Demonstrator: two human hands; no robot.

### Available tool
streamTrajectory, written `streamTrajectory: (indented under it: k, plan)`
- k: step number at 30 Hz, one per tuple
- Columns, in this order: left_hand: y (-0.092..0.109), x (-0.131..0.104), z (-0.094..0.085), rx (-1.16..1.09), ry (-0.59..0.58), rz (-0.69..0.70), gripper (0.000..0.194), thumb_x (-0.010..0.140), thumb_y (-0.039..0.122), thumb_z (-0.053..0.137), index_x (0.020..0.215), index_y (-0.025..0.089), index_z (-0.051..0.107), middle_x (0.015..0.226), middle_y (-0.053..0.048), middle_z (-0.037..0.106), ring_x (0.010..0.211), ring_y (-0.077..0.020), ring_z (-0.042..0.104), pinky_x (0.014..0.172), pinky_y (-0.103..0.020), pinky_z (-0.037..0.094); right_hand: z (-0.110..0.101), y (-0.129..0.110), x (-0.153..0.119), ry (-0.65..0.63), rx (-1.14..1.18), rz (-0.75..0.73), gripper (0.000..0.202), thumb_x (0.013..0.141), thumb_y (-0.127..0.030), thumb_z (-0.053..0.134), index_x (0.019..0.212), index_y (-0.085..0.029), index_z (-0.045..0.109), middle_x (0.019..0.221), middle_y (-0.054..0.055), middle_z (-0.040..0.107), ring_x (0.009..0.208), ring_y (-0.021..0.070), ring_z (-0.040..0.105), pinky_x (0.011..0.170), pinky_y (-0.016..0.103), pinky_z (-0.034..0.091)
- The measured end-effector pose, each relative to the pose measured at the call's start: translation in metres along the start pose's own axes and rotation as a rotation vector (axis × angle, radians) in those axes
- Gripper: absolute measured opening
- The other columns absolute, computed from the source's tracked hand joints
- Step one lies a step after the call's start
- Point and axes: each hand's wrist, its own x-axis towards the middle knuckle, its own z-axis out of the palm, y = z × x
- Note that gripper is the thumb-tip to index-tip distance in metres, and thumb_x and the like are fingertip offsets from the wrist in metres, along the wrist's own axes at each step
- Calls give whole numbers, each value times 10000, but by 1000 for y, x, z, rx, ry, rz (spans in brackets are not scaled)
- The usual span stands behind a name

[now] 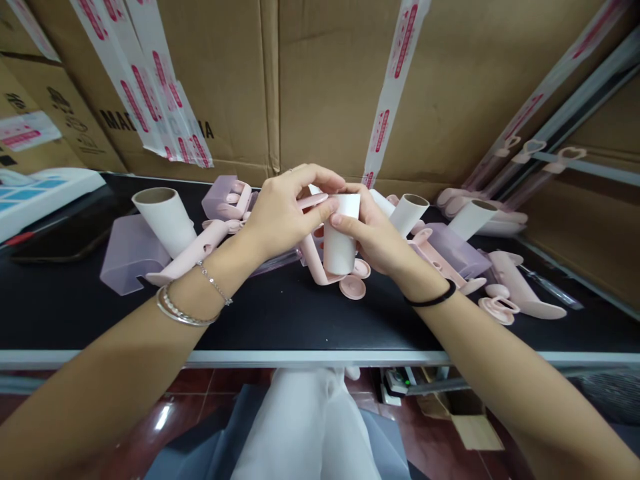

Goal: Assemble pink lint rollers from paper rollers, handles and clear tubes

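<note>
My right hand (374, 230) is closed around a white tube (342, 240), held upright above the black table. My left hand (285, 210) meets it at the upper rim, its thumb against the tube's side. Between that hand's thumb and fingers is a slim pink plastic piece (313, 201), partly hidden. Just behind and below the tube lies a pink plastic frame (314, 261). Two small pink round discs (353, 287) rest beside it on the table.
White cardboard tubes (163, 217), translucent purple covers (133, 250) and pink parts (520, 287) lie on both sides. A dark phone (60, 239) is at the left. Cardboard (325, 87) walls the back; the table's pale front edge (320, 359) is near me.
</note>
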Motion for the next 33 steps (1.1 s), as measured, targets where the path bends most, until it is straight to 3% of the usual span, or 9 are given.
streamTrajectory:
  k: [5, 9, 12, 24, 29, 33]
  plan:
    - [1, 0, -1, 74, -9, -24, 147, 841, 289, 649, 926, 185, 709, 903, -24, 696, 840, -156, 648, 755, -290, 499, -1, -4, 0, -29, -178, -37, 538, 718, -297, 705, 1142, -232, 381, 1178, 47, 498, 1049, 183, 545, 880, 340, 495]
    - [-3, 1, -1, 151, -84, 12, 399, 895, 522, 536, 873, 166, 715, 871, -49, 704, 818, -170, 642, 741, -297, 459, 4, -3, 0, -20, -233, -40, 472, 676, -228, 644, 1063, -235, 374, 1050, 20, 483, 878, 150, 529, 772, 316, 481]
    - [-9, 0, 2, 128, -98, 6, 545, 890, 632, 444, 841, 156, 703, 812, -52, 686, 778, -167, 622, 714, -290, 439, 5, 0, 1, -21, -255, -46, 444, 665, -215, 630, 1032, -235, 382, 1028, 19, 471, 857, 150, 518, 740, 314, 464]
    - [-18, 1, 3, -155, -139, -138, 522, 825, 631, 558, 824, 135, 719, 811, -56, 657, 776, -146, 592, 751, -274, 448, -1, 3, 0, -87, -280, -31, 489, 666, -250, 644, 1070, -235, 369, 943, -2, 465, 805, 145, 506, 684, 300, 440]
    - [-13, 4, -1, -142, -191, -118, 570, 822, 665, 521, 794, 131, 717, 784, -55, 643, 780, -149, 590, 765, -275, 452, 0, -4, 0, -86, -318, -50, 466, 655, -238, 636, 1044, -226, 379, 971, 7, 441, 788, 127, 486, 671, 290, 448]
    - [-13, 4, 1, -86, -160, -123, 599, 830, 683, 486, 799, 128, 708, 787, -59, 648, 764, -148, 593, 739, -270, 457, 0, -5, 0, -104, -364, -42, 461, 648, -204, 613, 1041, -225, 373, 915, -6, 448, 761, 128, 481, 665, 294, 456]
